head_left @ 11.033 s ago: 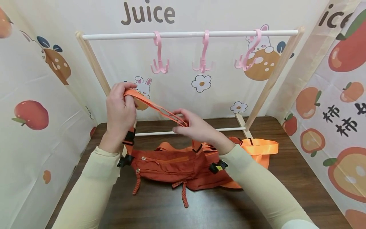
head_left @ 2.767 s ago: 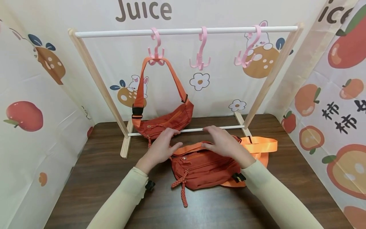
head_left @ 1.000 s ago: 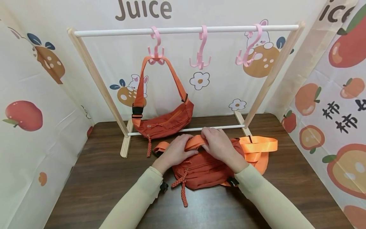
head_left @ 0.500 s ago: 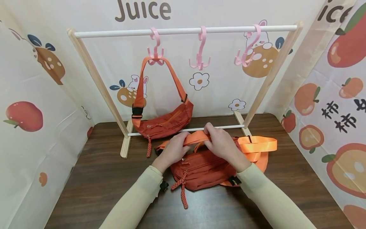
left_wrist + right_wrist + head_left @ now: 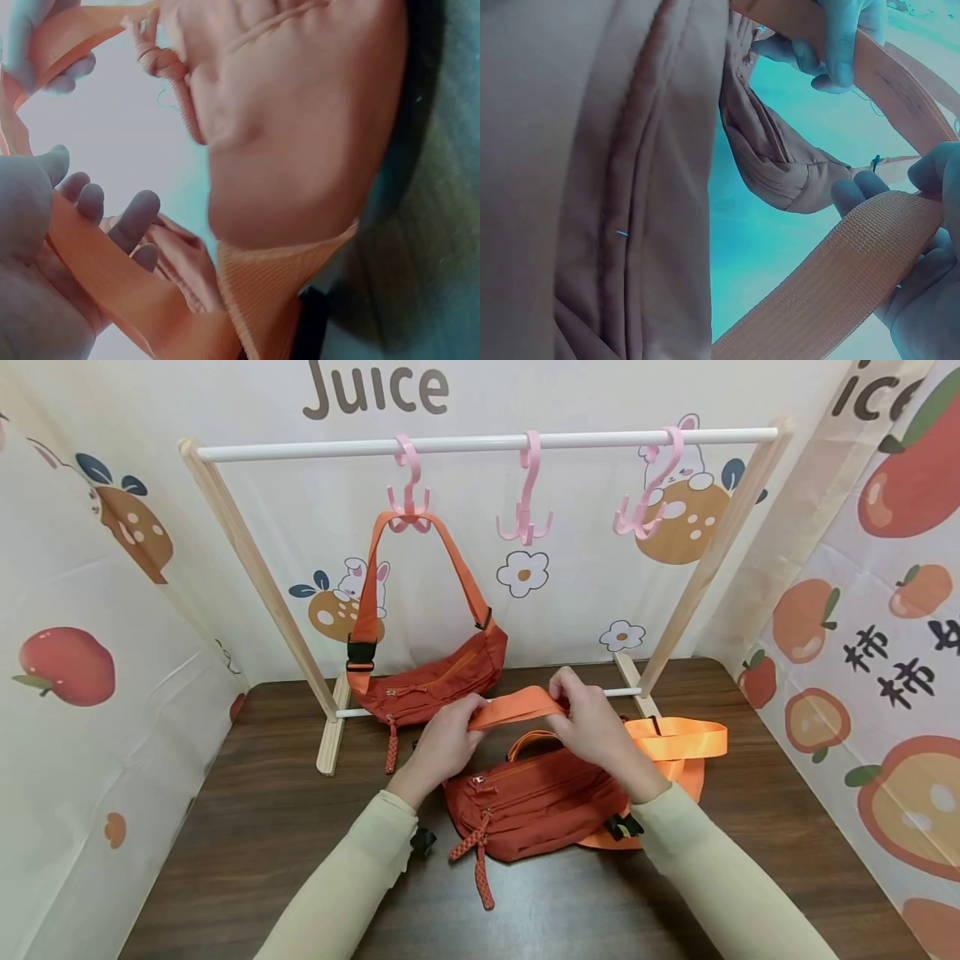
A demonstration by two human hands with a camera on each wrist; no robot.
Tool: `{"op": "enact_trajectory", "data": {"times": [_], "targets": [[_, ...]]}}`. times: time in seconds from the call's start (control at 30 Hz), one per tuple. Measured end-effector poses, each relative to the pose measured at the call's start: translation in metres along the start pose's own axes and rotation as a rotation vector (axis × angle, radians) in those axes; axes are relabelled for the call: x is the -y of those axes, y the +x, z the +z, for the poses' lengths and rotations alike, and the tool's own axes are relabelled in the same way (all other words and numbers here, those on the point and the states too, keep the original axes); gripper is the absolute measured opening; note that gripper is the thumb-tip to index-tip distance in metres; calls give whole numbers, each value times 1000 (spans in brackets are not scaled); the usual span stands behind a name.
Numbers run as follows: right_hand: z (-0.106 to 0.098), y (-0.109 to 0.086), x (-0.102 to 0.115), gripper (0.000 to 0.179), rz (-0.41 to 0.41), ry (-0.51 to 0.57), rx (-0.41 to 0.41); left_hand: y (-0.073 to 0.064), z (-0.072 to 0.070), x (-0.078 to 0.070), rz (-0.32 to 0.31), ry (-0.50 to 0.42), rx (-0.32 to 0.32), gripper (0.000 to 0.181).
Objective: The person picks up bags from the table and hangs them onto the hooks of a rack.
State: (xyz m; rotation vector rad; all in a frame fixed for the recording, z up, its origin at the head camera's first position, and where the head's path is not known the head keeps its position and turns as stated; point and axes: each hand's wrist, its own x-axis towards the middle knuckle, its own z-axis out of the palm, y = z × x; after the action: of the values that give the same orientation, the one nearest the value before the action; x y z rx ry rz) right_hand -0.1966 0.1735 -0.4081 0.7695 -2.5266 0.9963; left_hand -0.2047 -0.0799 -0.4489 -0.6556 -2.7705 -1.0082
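Note:
An orange strap (image 5: 519,706) is stretched between my two hands, raised above the table. My left hand (image 5: 444,737) grips its left part, and in the left wrist view the strap runs across the palm under the thumb. With thumb and fingers my right hand (image 5: 592,727) pinches the strap's right part, also seen in the right wrist view. The strap belongs to a rust-red waist bag (image 5: 532,802), lying just below the hands with two braided zipper pulls toward the front. Behind the left hand, a similar waist bag (image 5: 442,685) hangs by its strap from the left pink hook (image 5: 409,485).
A wooden rack with a white top rail (image 5: 480,444) spans the back of the table (image 5: 247,860). Two more pink hooks, the middle hook (image 5: 527,502) and the right hook (image 5: 652,497), carry nothing. A bright orange bag (image 5: 682,768) with a looped strap lies partly under the red one.
The first bag went from my hands onto the left hook. Both hands then moved to the second bag, took hold of its strap and have lifted it upward, spreading slightly apart.

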Motion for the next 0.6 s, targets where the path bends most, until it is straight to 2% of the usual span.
{"op": "enact_trajectory", "data": {"times": [0.4,0.6], "targets": [[-13,3,-1,22,83,127,-34,-4,-17,4,5,-51,-68,30],[-18,6,-3,26,120,218,-18,-6,-22,6,17,-102,-99,26]]}}
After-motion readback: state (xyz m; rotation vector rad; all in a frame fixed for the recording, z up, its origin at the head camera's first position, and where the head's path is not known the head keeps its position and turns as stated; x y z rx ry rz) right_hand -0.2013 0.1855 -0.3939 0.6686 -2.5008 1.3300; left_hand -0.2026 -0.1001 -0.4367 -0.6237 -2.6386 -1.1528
